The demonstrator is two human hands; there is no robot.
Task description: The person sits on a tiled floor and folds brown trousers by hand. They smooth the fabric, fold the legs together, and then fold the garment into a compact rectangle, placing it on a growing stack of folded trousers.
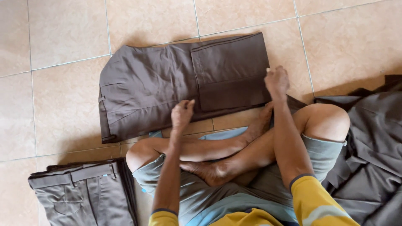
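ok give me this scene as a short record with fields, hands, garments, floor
left hand: fingers curled on the near edge of the folded brown trousers
right hand: pinching the right edge of the same trousers
stack: folded grey-brown trousers at lower left
loose cloth: dark grey fabric pile on the right
floor: beige tiles
posture: seated cross-legged, bare feet

Your left hand rests closed on the near edge of the folded brown trousers lying on the tiled floor. Your right hand pinches their right edge. Your legs are crossed. Folded grey-brown trousers lie at lower left; a loose dark cloth heap lies at right.
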